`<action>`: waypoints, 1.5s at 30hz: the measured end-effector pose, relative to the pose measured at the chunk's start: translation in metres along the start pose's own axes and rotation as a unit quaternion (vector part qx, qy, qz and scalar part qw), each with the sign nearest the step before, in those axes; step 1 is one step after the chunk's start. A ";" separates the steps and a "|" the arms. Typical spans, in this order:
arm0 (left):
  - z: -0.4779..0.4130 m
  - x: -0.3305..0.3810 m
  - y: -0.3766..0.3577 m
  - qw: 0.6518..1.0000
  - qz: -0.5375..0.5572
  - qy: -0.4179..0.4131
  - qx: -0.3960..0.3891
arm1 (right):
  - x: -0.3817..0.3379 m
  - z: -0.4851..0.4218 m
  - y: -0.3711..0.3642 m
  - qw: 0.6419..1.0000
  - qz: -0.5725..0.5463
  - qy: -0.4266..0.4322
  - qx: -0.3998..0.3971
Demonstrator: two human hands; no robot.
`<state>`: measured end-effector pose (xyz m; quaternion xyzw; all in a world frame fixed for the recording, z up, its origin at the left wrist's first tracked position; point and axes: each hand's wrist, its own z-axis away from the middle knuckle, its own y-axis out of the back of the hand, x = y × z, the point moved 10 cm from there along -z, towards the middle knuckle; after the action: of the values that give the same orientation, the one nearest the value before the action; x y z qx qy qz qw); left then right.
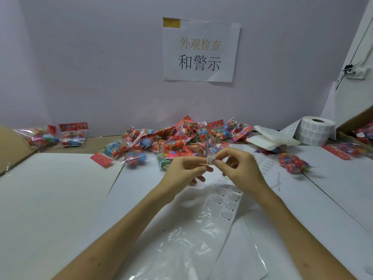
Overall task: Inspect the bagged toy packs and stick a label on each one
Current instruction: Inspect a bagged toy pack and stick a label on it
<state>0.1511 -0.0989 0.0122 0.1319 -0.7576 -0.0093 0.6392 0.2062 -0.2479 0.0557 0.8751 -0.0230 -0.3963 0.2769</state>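
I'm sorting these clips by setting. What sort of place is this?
Probably a factory inspection and labelling bench: a printed sign taped to the wall, a heap of bagged toy packs, and a roll of labels.

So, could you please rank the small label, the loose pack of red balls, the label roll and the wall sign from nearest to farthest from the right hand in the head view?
1. Small label, pinched by the right hand's fingers.
2. Loose pack of red balls, tabletop, to its right.
3. Label roll, back right corner.
4. Wall sign, on the back wall.
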 end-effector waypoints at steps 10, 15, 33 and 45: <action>0.002 0.022 0.083 0.949 -0.190 -0.062 0.245 | 0.007 0.000 -0.009 0.999 -0.003 -0.012 -0.035; -0.004 -0.006 0.099 0.865 -0.449 0.074 0.210 | 0.019 0.005 -0.034 0.989 0.073 -0.031 -0.128; -0.009 -0.014 0.074 0.983 -0.117 0.071 0.125 | 0.014 0.009 -0.039 0.988 -0.097 -0.068 -0.101; 0.000 -0.028 0.022 0.952 0.240 0.187 0.016 | -0.017 0.010 -0.035 0.945 -0.289 -0.055 -0.140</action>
<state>0.1511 -0.0716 -0.0111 -0.0446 -0.6336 0.1812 0.7509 0.1817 -0.2187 0.0446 0.7733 0.2719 -0.5058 0.2688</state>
